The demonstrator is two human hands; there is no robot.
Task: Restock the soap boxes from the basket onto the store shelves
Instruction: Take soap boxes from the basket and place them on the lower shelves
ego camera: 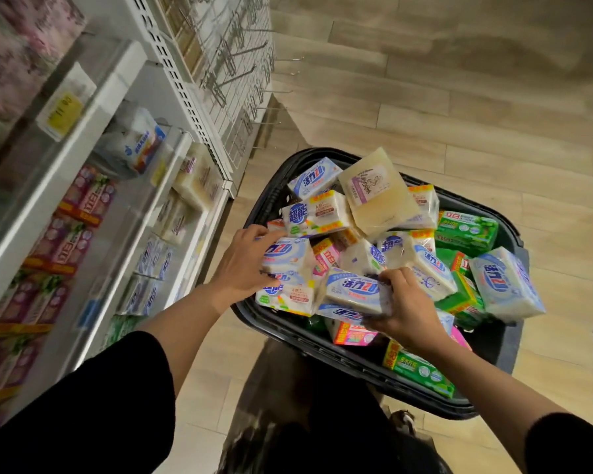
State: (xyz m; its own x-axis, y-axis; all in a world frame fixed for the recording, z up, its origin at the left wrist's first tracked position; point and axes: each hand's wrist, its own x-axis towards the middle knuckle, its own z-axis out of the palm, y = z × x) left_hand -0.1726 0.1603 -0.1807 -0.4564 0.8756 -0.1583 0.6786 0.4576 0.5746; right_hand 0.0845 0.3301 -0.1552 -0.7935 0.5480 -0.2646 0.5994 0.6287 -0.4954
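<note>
Soap packs fill the black basket [507,340] on the wood floor [459,97], heaped above its rim. Our left hand [243,265] grips a blue-and-white pack [288,254] at the basket's left edge, fingers curled over its top. Our right hand [408,309] clamps on another blue-and-white pack [353,292] near the front edge, thumb and fingers pinching its right end. The two hands are apart, with a pink pack [326,254] and a white pack [363,258] between them.

We see more packs crowding round both grips. A yellowish bar [377,196] lies tilted on top toward the far edge, green packs [466,230] sit along the right edge, and one green pack [421,371] lies at the front rim. A large blue-and-white pack [507,285] leans over the right rim. Beneath our left hand's pack a white pack with blue lettering [285,299] touches it from below.

The shelves [93,131] stand just left of the basket. We see pink packs [65,234] on one tier and blue-and-white packs [151,258] on the lower one, with pale bars [199,179] at its far end. A yellow price tag [64,107] sits on the upper shelf edge. Bare metal hooks [233,63] stick out from the panel beyond the shelves.
</note>
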